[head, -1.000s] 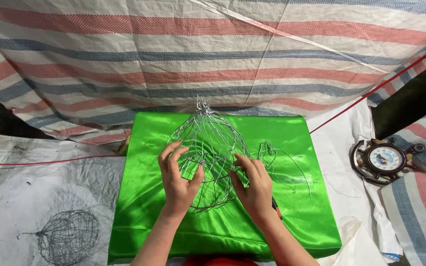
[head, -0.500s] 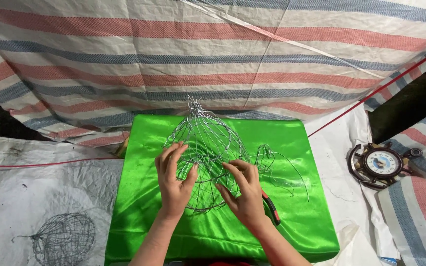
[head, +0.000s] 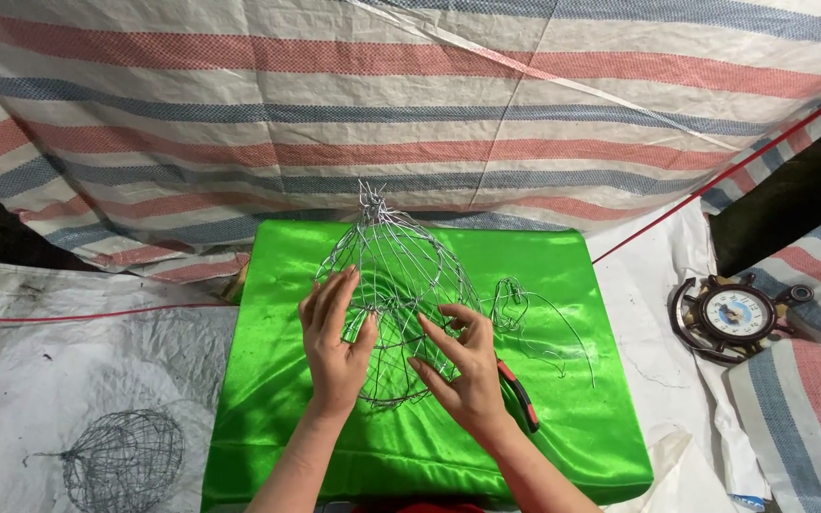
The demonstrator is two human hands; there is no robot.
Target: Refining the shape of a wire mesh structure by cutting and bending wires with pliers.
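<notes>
From the head camera I look straight down on my two forearms, which reach up from the bottom edge onto a worktop draped in shiny green cloth. My left hand lies palm down with its fingers stretched and slightly fanned, the thumb pinching a strand of the silver wire cage. My right hand is tilted thumb-up, fingers half curled, fingertips gripping the wires on the cage's lower right side. The cage lies at the middle of the cloth (twisted tip pointing away from me). Red-handled pliers lie just beside my right wrist. A darker wire ball rests on the grey sheet at lower left.
</notes>
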